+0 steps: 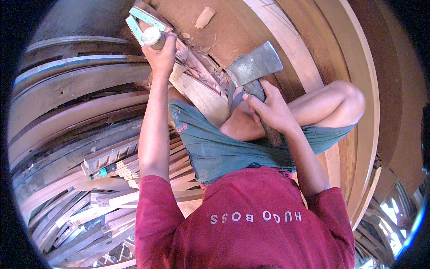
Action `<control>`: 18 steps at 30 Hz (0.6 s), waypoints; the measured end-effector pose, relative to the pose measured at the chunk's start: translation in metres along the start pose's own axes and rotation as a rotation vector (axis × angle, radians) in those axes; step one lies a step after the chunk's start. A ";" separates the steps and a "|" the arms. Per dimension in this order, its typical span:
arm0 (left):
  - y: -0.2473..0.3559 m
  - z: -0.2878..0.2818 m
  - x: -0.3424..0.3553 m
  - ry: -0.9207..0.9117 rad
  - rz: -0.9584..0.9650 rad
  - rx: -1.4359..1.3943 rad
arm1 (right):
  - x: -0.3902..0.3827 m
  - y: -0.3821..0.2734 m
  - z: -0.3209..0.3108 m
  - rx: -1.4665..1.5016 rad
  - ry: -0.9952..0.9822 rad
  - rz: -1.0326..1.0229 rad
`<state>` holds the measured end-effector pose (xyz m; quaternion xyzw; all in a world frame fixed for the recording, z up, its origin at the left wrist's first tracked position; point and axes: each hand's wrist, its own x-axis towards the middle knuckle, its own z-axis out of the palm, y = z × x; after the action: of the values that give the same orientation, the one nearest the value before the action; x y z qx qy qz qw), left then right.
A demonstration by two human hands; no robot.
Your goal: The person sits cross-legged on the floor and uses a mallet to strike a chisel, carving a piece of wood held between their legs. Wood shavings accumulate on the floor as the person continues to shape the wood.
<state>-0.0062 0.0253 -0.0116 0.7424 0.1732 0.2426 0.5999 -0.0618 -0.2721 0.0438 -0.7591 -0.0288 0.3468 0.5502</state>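
Note:
My left hand (159, 56) is closed around a short, round wooden handle (152, 36) with a pale top, above a chipped pinkish timber (201, 71). Beside it lie teal-painted strips (148, 17). My right hand (268, 107) grips the dark handle (272, 136) of an axe, whose broad grey steel head (254, 62) points up and to the right. A pale board (199, 99) runs between my bent bare legs (333, 103). Whatever lies under my left fist is hidden.
Curved dark timbers (76, 85) line the left side, with a pile of sawn wood strips (78, 210) at lower left. Around me is a brown wooden floor (224, 22) with a loose offcut (205, 17) and chips. Long curved boards (291, 27) sweep down the right side.

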 end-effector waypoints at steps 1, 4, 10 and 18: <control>-0.002 0.000 0.000 -0.004 0.020 0.022 | 0.000 -0.006 0.000 0.009 -0.014 0.032; -0.007 -0.001 0.000 0.016 0.018 0.044 | 0.001 -0.015 0.002 0.041 -0.045 0.059; -0.004 -0.003 -0.002 -0.002 0.009 0.024 | 0.003 -0.020 0.000 0.004 -0.051 0.004; -0.009 -0.004 -0.007 -0.032 0.075 0.085 | 0.023 -0.073 -0.012 -0.297 0.072 -0.413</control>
<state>-0.0141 0.0262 -0.0210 0.7770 0.1457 0.2453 0.5611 -0.0128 -0.2432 0.0963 -0.8215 -0.2144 0.1915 0.4925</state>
